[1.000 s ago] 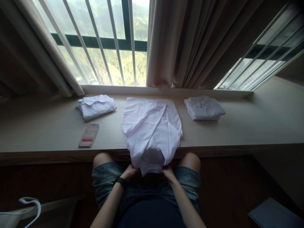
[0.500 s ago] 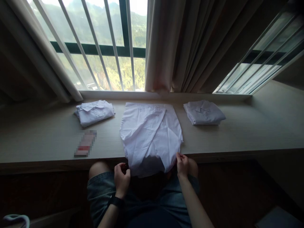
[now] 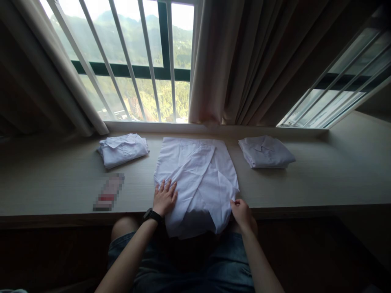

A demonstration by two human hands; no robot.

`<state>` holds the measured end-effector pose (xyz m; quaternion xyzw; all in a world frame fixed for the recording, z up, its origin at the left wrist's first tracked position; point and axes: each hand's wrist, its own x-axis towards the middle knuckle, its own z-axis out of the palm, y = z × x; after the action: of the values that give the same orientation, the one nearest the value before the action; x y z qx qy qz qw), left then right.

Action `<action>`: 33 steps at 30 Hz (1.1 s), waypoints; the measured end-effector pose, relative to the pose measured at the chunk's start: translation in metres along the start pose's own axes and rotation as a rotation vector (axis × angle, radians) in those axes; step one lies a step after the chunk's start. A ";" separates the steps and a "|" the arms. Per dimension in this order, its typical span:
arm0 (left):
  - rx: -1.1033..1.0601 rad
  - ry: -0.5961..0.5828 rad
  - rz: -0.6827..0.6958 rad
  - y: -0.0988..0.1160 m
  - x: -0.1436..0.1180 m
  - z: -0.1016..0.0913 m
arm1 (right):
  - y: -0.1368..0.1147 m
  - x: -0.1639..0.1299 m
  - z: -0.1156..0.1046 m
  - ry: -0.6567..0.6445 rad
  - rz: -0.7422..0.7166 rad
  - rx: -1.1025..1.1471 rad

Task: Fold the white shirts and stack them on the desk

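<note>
White garment (image 3: pixel 198 183), left hand (image 3: pixel 165 199) flat, right hand (image 3: pixel 242 212) pinching

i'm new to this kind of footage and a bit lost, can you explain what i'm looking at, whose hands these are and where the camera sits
There is no machine here: these are a person's own bare hands. All the pictures come from one camera worn on that person's head, looking forward and down, so you see roughly what they see.

Ahead is a pale tabletop below a barred window. In the middle lies a white garment, its near end hanging past the table's edge. A folded white bundle lies to its left and a second bundle to its right. Nearer, on the left, is a pixelated object I can't identify.

The left hand rests spread on the garment; the right hand appears to pinch its right edge.
</note>
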<state>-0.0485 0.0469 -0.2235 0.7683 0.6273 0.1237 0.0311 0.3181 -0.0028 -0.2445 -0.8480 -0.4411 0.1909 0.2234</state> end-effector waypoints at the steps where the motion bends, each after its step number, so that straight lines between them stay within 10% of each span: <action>1: -0.002 0.001 -0.012 -0.001 -0.003 0.003 | -0.002 -0.001 -0.002 0.002 0.014 -0.040; 7: -0.056 0.056 -0.069 0.008 -0.023 0.005 | -0.060 -0.006 0.009 0.272 -0.251 -0.104; 11: -0.173 0.169 -0.189 -0.001 -0.025 -0.002 | -0.145 -0.002 0.057 0.017 -0.709 -0.136; 15: -0.498 0.358 -0.569 -0.031 -0.004 -0.012 | -0.211 0.011 0.105 -0.120 -0.731 -0.284; 19: -0.892 0.310 -0.869 -0.064 0.035 -0.022 | -0.230 0.025 0.131 -0.191 -0.715 -0.381; 27: -1.308 0.095 -0.657 -0.100 0.105 -0.030 | -0.221 0.026 0.143 -0.116 -0.742 -0.390; 33: -0.936 0.066 -0.533 -0.116 0.152 -0.017 | -0.265 0.071 0.141 -0.009 -0.783 -0.332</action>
<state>-0.1355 0.2177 -0.2079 0.4822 0.6791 0.4020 0.3805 0.1068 0.2216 -0.2252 -0.6401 -0.7555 0.0215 0.1375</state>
